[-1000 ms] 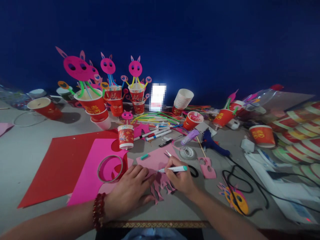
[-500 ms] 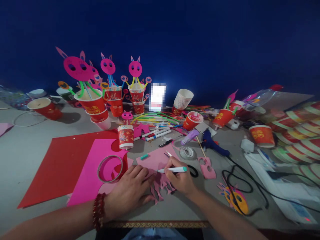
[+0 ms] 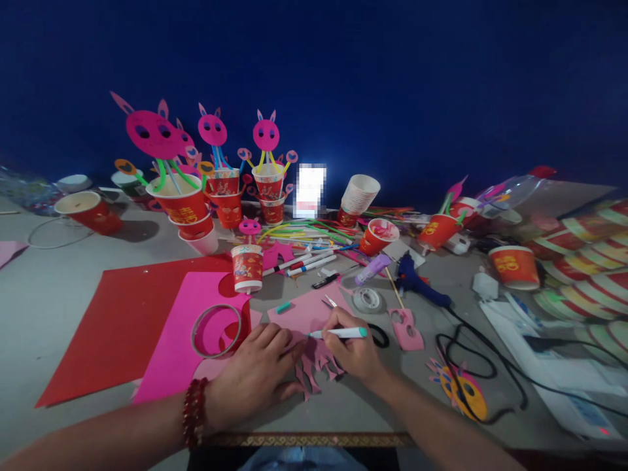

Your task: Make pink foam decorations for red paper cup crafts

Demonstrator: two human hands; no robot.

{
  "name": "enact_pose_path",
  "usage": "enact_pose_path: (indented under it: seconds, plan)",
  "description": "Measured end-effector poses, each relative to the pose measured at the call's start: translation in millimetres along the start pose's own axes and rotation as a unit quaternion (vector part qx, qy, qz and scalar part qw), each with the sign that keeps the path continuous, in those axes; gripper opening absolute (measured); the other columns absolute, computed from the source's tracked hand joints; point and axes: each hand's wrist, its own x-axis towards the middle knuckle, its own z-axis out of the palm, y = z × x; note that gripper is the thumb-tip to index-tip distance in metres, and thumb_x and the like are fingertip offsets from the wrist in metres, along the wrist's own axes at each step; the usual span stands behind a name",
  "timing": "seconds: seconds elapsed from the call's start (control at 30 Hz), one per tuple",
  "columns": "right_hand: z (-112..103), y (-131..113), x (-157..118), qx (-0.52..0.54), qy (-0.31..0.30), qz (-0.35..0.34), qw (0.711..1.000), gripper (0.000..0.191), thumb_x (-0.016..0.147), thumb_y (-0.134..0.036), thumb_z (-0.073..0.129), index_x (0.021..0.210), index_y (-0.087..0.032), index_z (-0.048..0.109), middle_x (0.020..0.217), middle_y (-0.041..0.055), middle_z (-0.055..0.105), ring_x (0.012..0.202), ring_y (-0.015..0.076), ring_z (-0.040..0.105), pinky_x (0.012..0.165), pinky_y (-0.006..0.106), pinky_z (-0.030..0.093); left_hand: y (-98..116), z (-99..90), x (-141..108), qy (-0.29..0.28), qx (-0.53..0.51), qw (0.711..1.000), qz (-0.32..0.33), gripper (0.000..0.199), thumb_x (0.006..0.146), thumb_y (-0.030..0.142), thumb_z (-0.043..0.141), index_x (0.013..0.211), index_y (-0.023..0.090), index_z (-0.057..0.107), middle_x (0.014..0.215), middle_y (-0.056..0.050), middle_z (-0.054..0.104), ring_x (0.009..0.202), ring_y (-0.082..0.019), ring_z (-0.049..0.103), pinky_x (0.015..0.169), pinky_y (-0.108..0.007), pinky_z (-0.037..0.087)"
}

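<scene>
The marker (image 3: 349, 332) is pinched by the right hand (image 3: 357, 353) — the pink sheet (image 3: 308, 310) is best pinned flat by the unclenched left hand (image 3: 252, 373).

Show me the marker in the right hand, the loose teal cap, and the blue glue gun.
Marker (image 3: 349, 332): head view, on its white barrel.
Teal cap (image 3: 283, 307): head view, on its middle.
Blue glue gun (image 3: 415, 281): head view, on its body.
</scene>
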Motion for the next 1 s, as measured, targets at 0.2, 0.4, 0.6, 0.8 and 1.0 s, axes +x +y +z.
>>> enact_pose_path:
  seconds: [0.2,0.4,0.6,0.8,1.0]
  plan:
    - [-1.1,-1.9,0.7,0.0,-0.009,0.003,1.0,0.015,0.083,-0.019,0.052,0.068,-0.022,0.052,0.061,-0.0036,0.052,0.054,0.0128,0.049,0.054,0.025,0.037,-0.7,1.2,-0.4,0.001,0.005,1.0,0.0,0.058,0.089,0.054,0.06,0.136,0.02,0.051,0.115,-0.009,0.057,0.105,-0.03,0.049,0.093,-0.046,0.044]
    - [-0.7,-3.2,1.2,0.004,-0.006,0.001,1.0,0.016,0.083,-0.018,0.053,0.068,-0.022,0.05,0.06,-0.0039,0.051,0.053,0.0129,0.047,0.052,0.025,0.036,0.0,-0.4,0.0,0.003,0.004,1.0,0.0,0.057,0.09,0.053,0.059,0.136,0.02,0.05,0.115,-0.009,0.057,0.106,-0.029,0.049,0.093,-0.046,0.043]
    - [-1.0,-1.8,1.2,0.004,-0.003,0.006,1.0,0.015,0.084,-0.019,0.052,0.069,-0.021,0.05,0.061,-0.0045,0.05,0.055,0.0125,0.048,0.054,0.025,0.036,-1.5,1.0,-0.3,0.004,0.002,1.0,0.003,0.056,0.091,0.055,0.055,0.136,0.021,0.05,0.115,-0.009,0.057,0.105,-0.029,0.05,0.093,-0.045,0.043]
    - [-0.9,-1.7,0.9,0.001,-0.008,0.006,1.0,0.017,0.084,-0.019,0.051,0.068,-0.021,0.051,0.06,-0.0045,0.05,0.055,0.0123,0.047,0.054,0.025,0.036,-1.5,2.2,-1.3,0.011,0.008,1.0,0.004,0.058,0.09,0.056,0.057,0.136,0.021,0.05,0.115,-0.009,0.057,0.105,-0.028,0.049,0.094,-0.044,0.043]
    - [-0.2,-2.1,0.3,0.007,-0.007,0.008,1.0,0.016,0.083,-0.018,0.052,0.067,-0.022,0.05,0.059,-0.0043,0.05,0.053,0.0129,0.046,0.053,0.026,0.036,-0.3,0.9,-1.3,0.007,0.002,1.0,0.001,0.058,0.09,0.054,0.059,0.136,0.02,0.049,0.117,-0.009,0.057,0.106,-0.029,0.048,0.095,-0.045,0.043]
